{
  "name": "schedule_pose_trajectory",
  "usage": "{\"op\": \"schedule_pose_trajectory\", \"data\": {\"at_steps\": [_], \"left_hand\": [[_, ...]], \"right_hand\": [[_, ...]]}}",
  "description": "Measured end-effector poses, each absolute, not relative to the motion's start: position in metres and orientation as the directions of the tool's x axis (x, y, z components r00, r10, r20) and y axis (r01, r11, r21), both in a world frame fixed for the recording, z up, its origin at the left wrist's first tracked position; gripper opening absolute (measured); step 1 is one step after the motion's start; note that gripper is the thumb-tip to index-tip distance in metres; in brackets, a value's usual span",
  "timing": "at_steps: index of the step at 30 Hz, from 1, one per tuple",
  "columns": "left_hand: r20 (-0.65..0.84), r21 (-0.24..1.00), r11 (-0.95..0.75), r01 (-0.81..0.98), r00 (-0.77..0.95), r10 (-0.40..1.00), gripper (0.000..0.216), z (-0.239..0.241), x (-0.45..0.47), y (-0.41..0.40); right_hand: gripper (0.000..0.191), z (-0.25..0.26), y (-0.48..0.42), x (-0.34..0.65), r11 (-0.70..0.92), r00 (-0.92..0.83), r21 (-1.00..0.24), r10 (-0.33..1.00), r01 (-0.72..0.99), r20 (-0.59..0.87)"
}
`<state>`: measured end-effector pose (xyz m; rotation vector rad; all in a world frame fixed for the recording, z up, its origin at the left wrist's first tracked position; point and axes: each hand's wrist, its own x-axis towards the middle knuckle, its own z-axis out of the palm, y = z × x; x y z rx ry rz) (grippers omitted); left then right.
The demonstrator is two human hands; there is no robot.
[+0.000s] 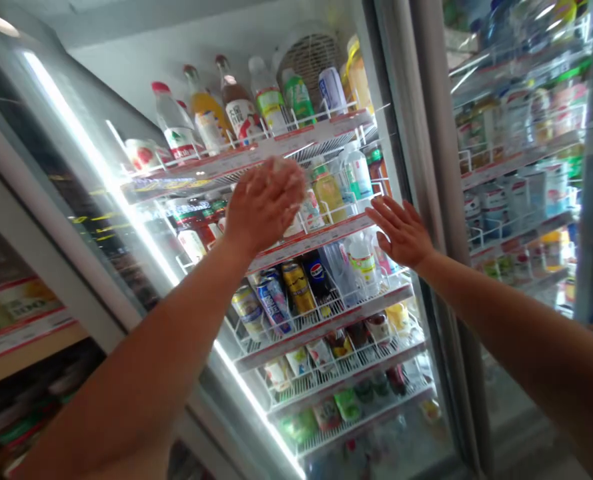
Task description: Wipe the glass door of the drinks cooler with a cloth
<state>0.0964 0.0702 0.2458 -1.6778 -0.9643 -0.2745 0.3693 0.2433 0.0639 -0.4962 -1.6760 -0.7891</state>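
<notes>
My left hand point(263, 203) is cupped around a pale bottle point(310, 208) on the second shelf point(321, 237); my right hand point(400, 232), fingers spread, holds nothing just right of it. Pulling carelessly could topple neighbouring bottles point(343, 183) over the shelf.

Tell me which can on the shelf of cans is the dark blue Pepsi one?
It is the Pepsi can, the rightmost of the row of cans, dark blue with the round red, white and blue logo. The can beside it is gold and black.
</notes>
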Motion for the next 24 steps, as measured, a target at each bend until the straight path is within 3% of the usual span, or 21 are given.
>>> {"op": "schedule_pose_trajectory", "data": {"at_steps": [3, 5, 7, 9, 11, 18, 22, 24], "left_hand": [[0.910, -0.385, 0.150, 0.911, 0.348, 0.224, 0.057, 0.261, 0.078, 0.061], [0.938, -0.326, 0.185, 0.927, 0.293, 0.184, 0.063, 0.256, 0.073, 0.056], [0.838, -0.503, 0.128, 0.855, 0.445, 0.317, 0.064, 0.243, 0.074, 0.054], [0.605, -0.722, -0.024, 0.692, 0.648, 0.463, 0.058, 0.230, 0.075, 0.054], [0.423, -0.820, -0.143, 0.555, 0.754, 0.502, 0.055, 0.222, 0.076, 0.055], [0.440, -0.829, -0.164, 0.534, 0.805, 0.397, 0.062, 0.215, 0.072, 0.061], [0.414, -0.852, -0.209, 0.479, 0.863, 0.290, 0.063, 0.214, 0.067, 0.066], [0.421, -0.847, -0.234, 0.477, 0.871, 0.251, 0.065, 0.214, 0.064, 0.068]], "right_hand": [[0.072, 0.064, 0.243, 0.370, 0.679, -0.248, 0.249, -0.102, 0.691, 0.963], [0.072, 0.064, 0.243, 0.371, 0.682, -0.254, 0.254, -0.102, 0.686, 0.962], [0.071, 0.064, 0.243, 0.372, 0.691, -0.266, 0.248, -0.084, 0.679, 0.960], [0.070, 0.064, 0.243, 0.372, 0.695, -0.276, 0.243, -0.066, 0.677, 0.959], [0.070, 0.064, 0.245, 0.372, 0.690, -0.274, 0.241, -0.064, 0.683, 0.960], [0.072, 0.064, 0.238, 0.372, 0.713, -0.249, 0.246, -0.102, 0.657, 0.963], [0.073, 0.099, 0.204, 0.348, 0.774, -0.135, 0.191, -0.138, 0.604, 0.981], [0.076, 0.127, 0.181, 0.322, 0.835, -0.145, 0.228, -0.179, 0.500, 0.973]]}}
